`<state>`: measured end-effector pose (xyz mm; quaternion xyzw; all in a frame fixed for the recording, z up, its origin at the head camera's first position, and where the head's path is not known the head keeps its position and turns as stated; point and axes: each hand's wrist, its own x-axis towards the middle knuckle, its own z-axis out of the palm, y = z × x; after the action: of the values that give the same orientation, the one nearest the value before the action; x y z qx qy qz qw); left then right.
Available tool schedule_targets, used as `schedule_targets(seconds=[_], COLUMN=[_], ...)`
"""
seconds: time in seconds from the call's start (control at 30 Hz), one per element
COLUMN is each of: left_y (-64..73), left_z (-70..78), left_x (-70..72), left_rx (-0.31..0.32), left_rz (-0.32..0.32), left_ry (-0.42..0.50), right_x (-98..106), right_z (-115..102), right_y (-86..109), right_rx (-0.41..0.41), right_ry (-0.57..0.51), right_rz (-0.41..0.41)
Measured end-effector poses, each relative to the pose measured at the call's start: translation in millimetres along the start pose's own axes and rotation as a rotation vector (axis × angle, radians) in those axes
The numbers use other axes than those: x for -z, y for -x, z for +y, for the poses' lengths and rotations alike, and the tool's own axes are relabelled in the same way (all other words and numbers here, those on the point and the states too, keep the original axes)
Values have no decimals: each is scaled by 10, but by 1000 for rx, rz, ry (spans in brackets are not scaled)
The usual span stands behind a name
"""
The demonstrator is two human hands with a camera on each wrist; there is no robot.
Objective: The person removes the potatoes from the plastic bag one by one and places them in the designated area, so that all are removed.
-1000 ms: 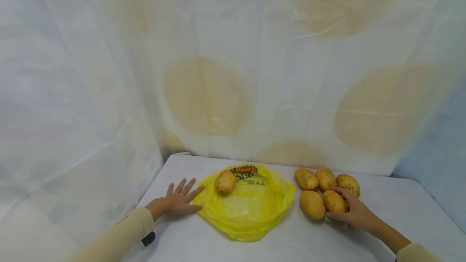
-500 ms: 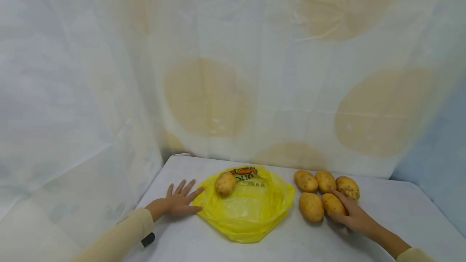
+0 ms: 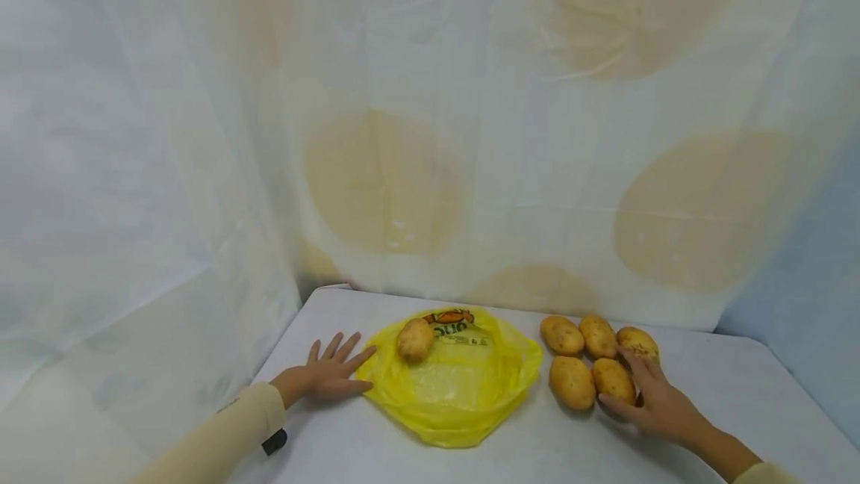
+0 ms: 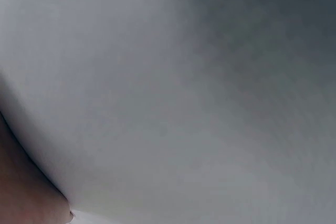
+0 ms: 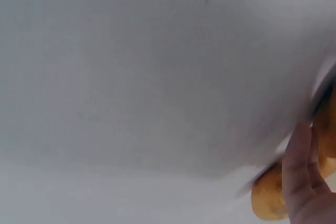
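Note:
My left hand (image 3: 329, 377) lies with spread fingers on the table, its thumb and fingertips at the left edge of a yellow plastic bag (image 3: 450, 417). On the bag's back left part lies one potato (image 3: 415, 340). To the right, my right hand (image 3: 661, 403) reaches around the front right potato (image 3: 614, 381), thumb at its near side, the other fingers stretched loosely past it. Those fingertips overlap the back right potato (image 3: 638, 339). The right wrist view has straight fingers (image 5: 298, 166) beside potatoes. Only a strip of skin appears in the left wrist view.
More potatoes stand close together: one front left (image 3: 572, 382), one back left (image 3: 562, 335), one back middle (image 3: 598, 336). The white-covered table (image 3: 524, 454) meets a spotted curtain (image 3: 537, 170) behind. A small black object (image 3: 275, 442) shows under the left sleeve.
My right hand's fingers have loosened from the front right potato and stretched farther back. That potato has stayed among the others. The left hand and bag have not moved.

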<state>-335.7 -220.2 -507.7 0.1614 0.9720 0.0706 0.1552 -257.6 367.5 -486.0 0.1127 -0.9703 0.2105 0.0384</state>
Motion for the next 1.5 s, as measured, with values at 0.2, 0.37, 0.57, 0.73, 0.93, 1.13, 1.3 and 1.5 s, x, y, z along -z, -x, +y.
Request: schedule_targets(seconds=[0.2, 0.37, 0.57, 0.73, 0.93, 1.13, 1.3, 1.5], left_y=[4, -26, -35, -11, 25, 8, 1, 19], left_z=[22, 10, 2, 5, 57, 71, 63, 67], left_x=[-61, -53, 1, -8, 61, 107, 106, 29], left_rx=[-14, 17, 17, 43, 30, 33, 30, 35], left_rz=[-33, -3, -24, -21, -34, -13, -23, -21], left_ry=[14, 10, 3, -16, -39, -55, -37, -50], right_x=[89, 163, 202, 151, 87, 73, 38, -79], right_z=[-123, -234, -372, -489, -624, -806, -905, -930], right_y=[94, -39, -259, -401, -567, -733, -844, -908], right_rx=[144, 327, 415, 417, 379, 344, 369, 342], right_ry=[248, 311, 315, 329, 376, 344, 349, 394], right_rz=[197, 384, 460, 427, 385, 321, 315, 282])
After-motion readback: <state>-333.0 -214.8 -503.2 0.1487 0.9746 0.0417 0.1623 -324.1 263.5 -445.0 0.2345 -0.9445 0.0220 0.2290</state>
